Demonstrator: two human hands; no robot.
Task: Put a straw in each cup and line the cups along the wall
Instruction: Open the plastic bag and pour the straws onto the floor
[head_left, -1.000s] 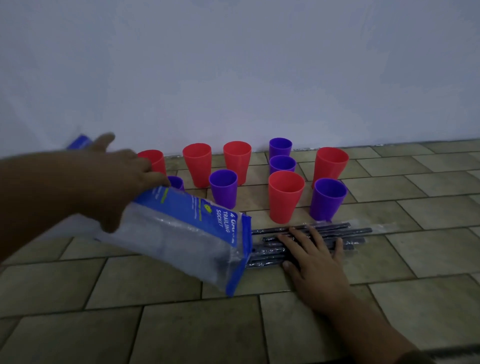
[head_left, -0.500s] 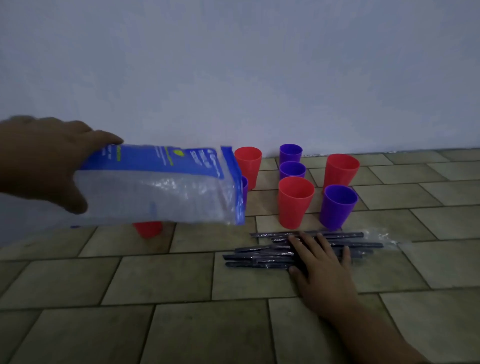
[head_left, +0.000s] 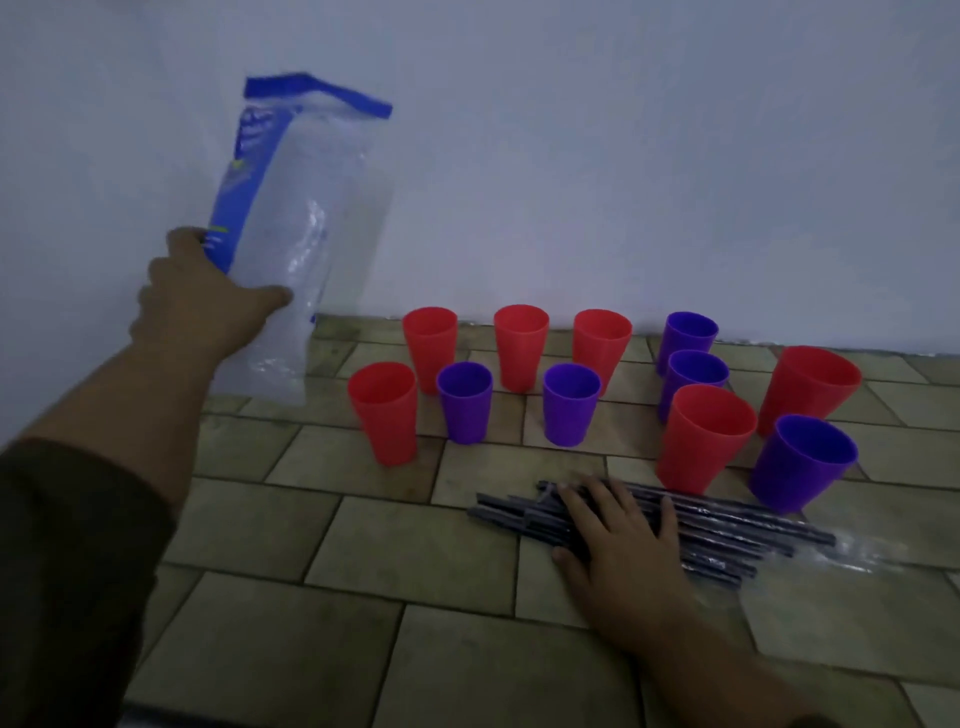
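Several red and purple cups stand upright in a loose cluster on the tiled floor by the wall, from a red cup (head_left: 383, 410) at the left to a purple cup (head_left: 800, 460) at the right. None holds a straw. A bundle of dark straws (head_left: 727, 525) lies flat on the floor in front of the cups, partly on clear wrapping. My right hand (head_left: 618, 535) rests flat on the straws with fingers spread. My left hand (head_left: 202, 301) grips an empty blue-and-clear plastic bag (head_left: 306, 218), held upright against the wall, left of the cups.
The white wall (head_left: 571, 156) runs along the back edge of the tiled floor (head_left: 363, 571). Clear plastic wrapping (head_left: 857, 558) trails from the right end of the straws. Bare tiles lie in front of and left of the straws.
My left hand has swung the plastic bag from lying across the cups up and left to stand against the wall, uncovering the left cups. My right hand stays on the straws.
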